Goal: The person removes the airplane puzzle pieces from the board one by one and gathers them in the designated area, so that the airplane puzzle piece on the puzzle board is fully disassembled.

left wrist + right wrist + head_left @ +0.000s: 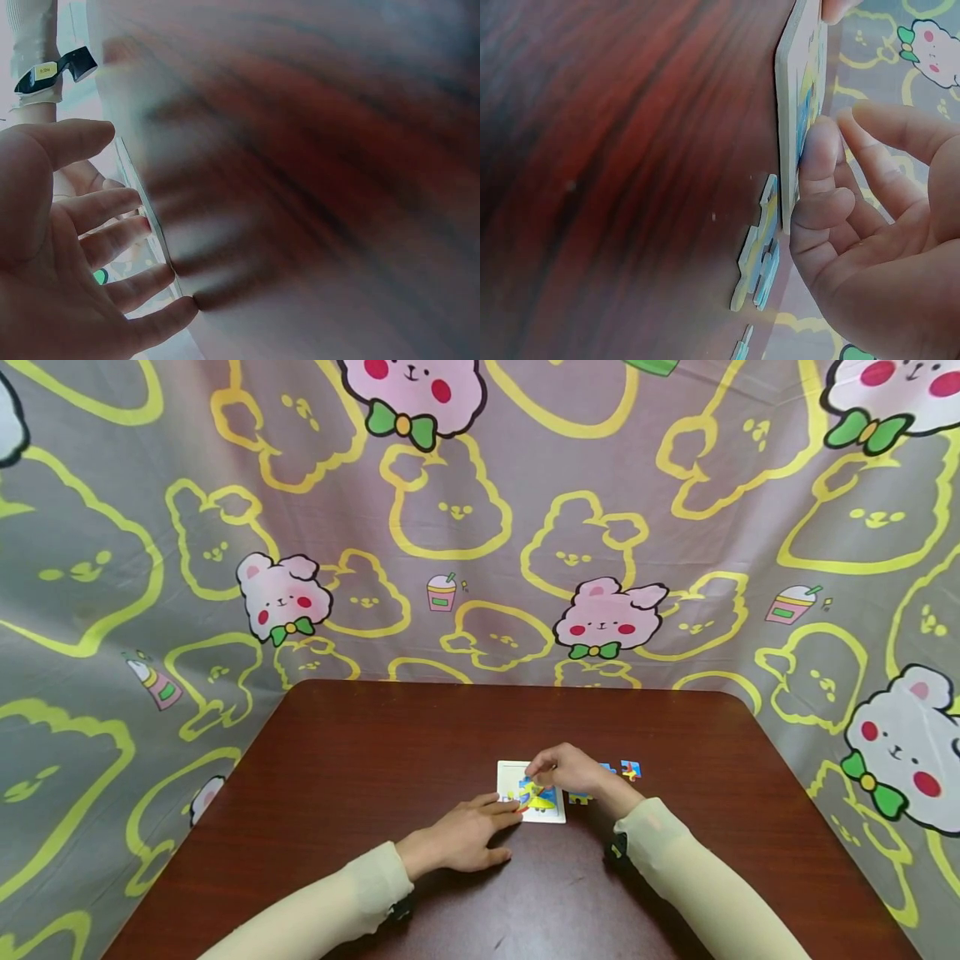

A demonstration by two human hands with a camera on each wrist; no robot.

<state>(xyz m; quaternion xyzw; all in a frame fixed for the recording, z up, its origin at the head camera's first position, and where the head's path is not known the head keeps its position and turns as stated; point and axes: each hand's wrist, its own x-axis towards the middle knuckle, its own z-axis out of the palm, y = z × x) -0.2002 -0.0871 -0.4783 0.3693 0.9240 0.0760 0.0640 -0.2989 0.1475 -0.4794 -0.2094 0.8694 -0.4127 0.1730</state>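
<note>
A small jigsaw puzzle in a white-bordered board lies on the table, with blue and yellow picture parts inside. My left hand lies flat with spread fingers; its fingertips rest along the board's near-left edge. Over the board's upper part is my right hand, fingers bent downward. In the right wrist view its thumb and forefinger tips come close together, and another fingertip touches the board. Whether a piece sits between those fingers cannot be made out.
Several loose puzzle pieces lie right of the board, partly behind the right wrist. One blue piece is farther right. The brown table ends at a patterned curtain at the back.
</note>
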